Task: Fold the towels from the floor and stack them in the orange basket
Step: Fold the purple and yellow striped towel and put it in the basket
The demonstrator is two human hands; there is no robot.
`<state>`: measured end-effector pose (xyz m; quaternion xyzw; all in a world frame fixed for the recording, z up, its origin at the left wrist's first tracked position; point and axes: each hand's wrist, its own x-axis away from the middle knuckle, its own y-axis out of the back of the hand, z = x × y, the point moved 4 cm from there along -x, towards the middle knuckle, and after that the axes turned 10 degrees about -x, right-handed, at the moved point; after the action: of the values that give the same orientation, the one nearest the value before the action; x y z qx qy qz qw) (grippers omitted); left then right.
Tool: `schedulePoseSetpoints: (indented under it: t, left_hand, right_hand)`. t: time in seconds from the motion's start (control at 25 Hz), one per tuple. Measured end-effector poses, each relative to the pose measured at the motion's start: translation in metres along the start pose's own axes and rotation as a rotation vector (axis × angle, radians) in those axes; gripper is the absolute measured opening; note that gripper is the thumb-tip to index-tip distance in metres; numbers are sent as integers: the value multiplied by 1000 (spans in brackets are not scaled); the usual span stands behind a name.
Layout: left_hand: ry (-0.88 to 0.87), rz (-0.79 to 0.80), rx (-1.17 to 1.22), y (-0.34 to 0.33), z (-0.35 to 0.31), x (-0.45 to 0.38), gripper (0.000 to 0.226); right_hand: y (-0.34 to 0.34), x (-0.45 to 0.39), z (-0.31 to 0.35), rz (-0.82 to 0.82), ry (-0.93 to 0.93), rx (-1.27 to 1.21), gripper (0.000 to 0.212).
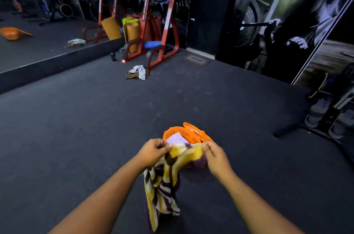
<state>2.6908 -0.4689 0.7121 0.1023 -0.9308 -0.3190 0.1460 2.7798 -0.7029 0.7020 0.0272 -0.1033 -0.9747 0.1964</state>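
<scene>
Both arms are reaching forward over the dark floor [95,118], holding a yellow, purple and white striped towel [162,182] in the air just on the near side of the orange basket [172,131]. The left hand [153,152] is pinching the towel's upper edge with fingers closed on the cloth; the right hand [215,154] is gripping the same edge a little way off, also closed on it. Between the hands the top edge is sagging slightly, and the rest of the towel is hanging down bunched and twisted below the left hand. The basket is sitting on the floor just beyond the hands, its lid [197,131] tilting open on the far right side. Inside the basket a pale striped towel [176,138] is lying flat. Well beyond the basket, a loose pile of towels [137,73], white on brown, is lying on the floor touching the foot of a red exercise frame [162,28]. Rolled mats [132,34] are standing inside that frame. Left of the frame a wall mirror [47,13] is reflecting the basket and the pile.
</scene>
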Motion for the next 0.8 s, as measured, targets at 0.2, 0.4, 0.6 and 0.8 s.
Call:
schedulePoseSetpoints:
  t: [0.2,0.4,0.6,0.8]
  left_hand:
    - [218,26,706,-28,4,19,19]
    - [147,-199,832,-52,-7,24,18]
    - [-16,-30,699,-72,-22,22,42]
    - [-212,26,324,-81,-25,27,75]
  right_hand:
    - [-11,8,-3,-18,-517,-406,29]
    - [-36,19,20,97,-533,-496,17]
    - [-42,17,29,40,-526,-558,10]
    - [-41,12,27,-20,-532,-637,12]
